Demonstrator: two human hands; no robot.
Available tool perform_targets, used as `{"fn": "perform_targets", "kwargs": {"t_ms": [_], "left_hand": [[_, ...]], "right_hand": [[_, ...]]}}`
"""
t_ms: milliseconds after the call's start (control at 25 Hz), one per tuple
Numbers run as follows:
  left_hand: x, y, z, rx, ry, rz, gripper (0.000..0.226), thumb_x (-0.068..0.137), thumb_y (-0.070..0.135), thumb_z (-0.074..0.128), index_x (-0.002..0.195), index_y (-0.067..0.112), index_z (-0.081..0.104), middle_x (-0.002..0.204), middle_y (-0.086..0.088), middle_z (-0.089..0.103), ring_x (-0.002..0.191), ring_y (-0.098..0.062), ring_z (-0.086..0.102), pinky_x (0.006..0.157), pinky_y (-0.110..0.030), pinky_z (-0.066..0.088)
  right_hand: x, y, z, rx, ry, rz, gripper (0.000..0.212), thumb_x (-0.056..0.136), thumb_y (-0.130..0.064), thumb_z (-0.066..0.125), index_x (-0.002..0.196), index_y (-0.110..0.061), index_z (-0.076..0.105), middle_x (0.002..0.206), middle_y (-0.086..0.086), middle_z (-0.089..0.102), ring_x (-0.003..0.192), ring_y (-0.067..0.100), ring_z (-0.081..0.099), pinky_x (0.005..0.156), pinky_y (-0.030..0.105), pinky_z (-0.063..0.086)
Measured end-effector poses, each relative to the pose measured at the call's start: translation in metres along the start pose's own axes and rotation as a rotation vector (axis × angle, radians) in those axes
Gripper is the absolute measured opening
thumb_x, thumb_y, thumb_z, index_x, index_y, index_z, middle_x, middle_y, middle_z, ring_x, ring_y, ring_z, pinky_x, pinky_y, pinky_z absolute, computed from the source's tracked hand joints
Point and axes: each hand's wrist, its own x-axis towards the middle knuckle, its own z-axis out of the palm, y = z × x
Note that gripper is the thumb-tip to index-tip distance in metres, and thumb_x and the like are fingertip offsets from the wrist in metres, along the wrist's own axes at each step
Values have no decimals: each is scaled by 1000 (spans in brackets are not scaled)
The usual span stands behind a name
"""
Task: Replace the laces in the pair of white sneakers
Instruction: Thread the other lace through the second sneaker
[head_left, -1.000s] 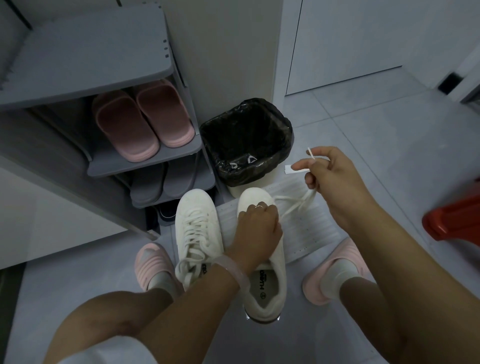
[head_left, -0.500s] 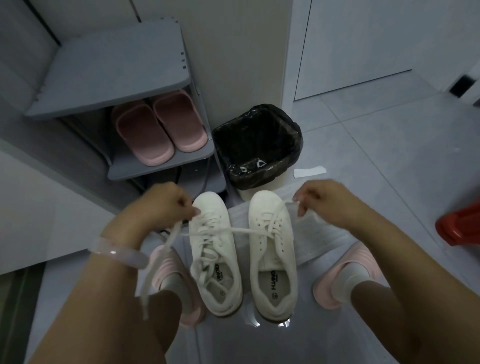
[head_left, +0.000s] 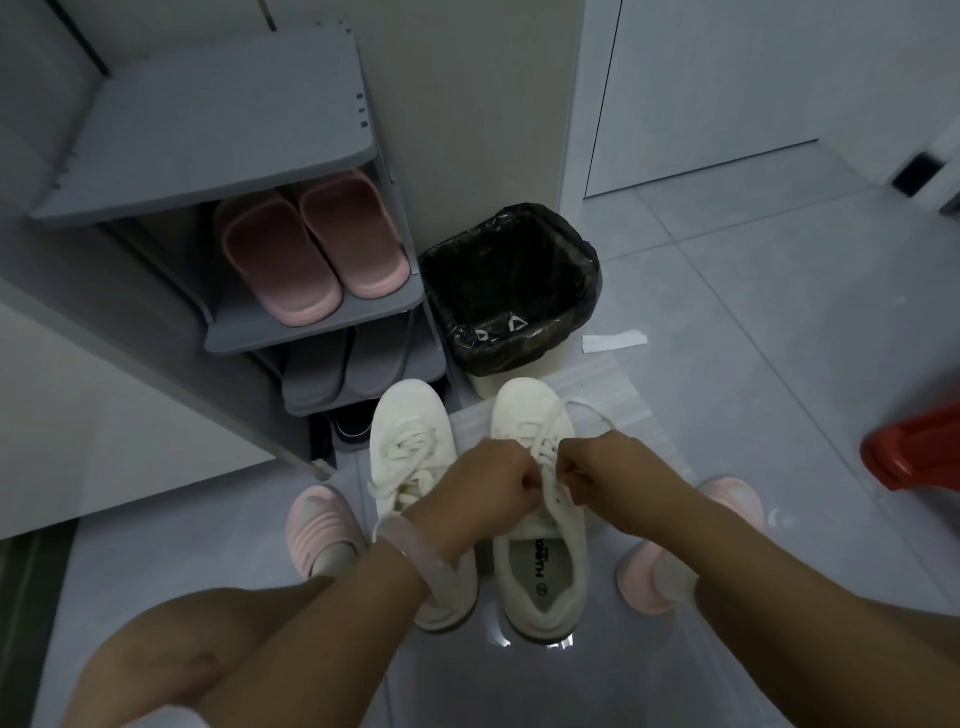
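My left hand (head_left: 485, 480) and right hand (head_left: 597, 470) meet knuckle to knuckle over the right sneaker (head_left: 537, 519), each with fingers curled and pinching the white lace (head_left: 558, 415) above the eyelets; a loop of that lace arcs over the toe. A pale bangle (head_left: 415, 553) circles my left wrist. The left sneaker (head_left: 410, 441), laced, stands just beside its partner on the grey tile floor (head_left: 779, 312), both toes pointing away from me. A white sheet (head_left: 618, 395) lies under the right toe. My feet in pink slippers (head_left: 319, 525) flank the pair. Beyond the toes stand a bin lined with a black bag (head_left: 511, 280) and a grey shoe rack (head_left: 218, 135) holding pink slides (head_left: 311, 249). A red object (head_left: 914, 447) sits at the right edge.
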Motion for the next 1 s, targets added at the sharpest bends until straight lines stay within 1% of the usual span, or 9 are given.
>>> {"fn": "perform_targets", "kwargs": {"t_ms": [120,200,320,440,520,680,800,920,1000], "left_hand": [[5,-4,16,-54,7,-28,26,86,11,50,101,11,72,96,-9,70,90,-22,62,76,-30,48],[5,-2,25,-99,92,-56,23,88,16,52,97,11,73,92,-8,70,86,-21,63,71,-28,46],[5,1,30,-145,246,-88,23,88,15,52,91,6,73,87,-12,68,80,-20,60,64,-22,39],[9,-4,20,-175,315,-83,25,89,6,49,99,3,71,96,-14,66,91,-23,57,67,-19,31],[12,-10,17,-183,270,-66,24,88,6,50,102,3,70,96,-11,67,92,-22,58,69,-14,30],[15,-14,22,-151,136,-10,24,82,19,57,82,1,73,78,-16,67,73,-25,60,64,-31,44],[11,-8,23,-225,225,6,18,84,18,61,80,5,74,64,-4,58,56,-6,46,55,-14,34],[9,-2,26,-225,273,-13,20,87,22,58,89,9,73,63,10,39,64,-7,41,57,-20,25],[11,-3,29,-196,247,-26,21,88,22,56,92,12,73,67,7,40,73,-11,44,64,-20,26]], "right_hand": [[-2,1,15,74,61,47,13,92,-18,44,99,-11,52,93,9,65,83,25,60,75,36,50],[-4,3,21,224,128,153,9,92,-22,50,93,-12,49,89,8,67,81,24,61,74,36,50],[-2,3,26,360,238,224,8,88,-19,56,83,-13,55,83,8,69,76,22,62,72,37,52],[1,-1,26,511,306,231,8,86,-14,60,79,-11,61,80,8,69,73,20,64,73,38,54],[3,-3,26,485,287,233,7,86,-14,58,83,-10,62,82,7,69,75,21,64,73,37,53],[1,0,28,396,267,190,6,88,-14,55,81,-14,56,82,5,66,74,19,61,70,34,51],[2,2,24,334,285,170,8,91,-14,51,90,-10,57,85,7,66,77,20,60,70,33,49],[4,2,22,316,314,127,9,91,-10,49,93,-7,57,79,4,59,70,15,53,63,24,42],[4,6,23,400,315,145,4,88,-9,54,87,-8,58,77,1,58,63,8,49,58,16,39]]}}
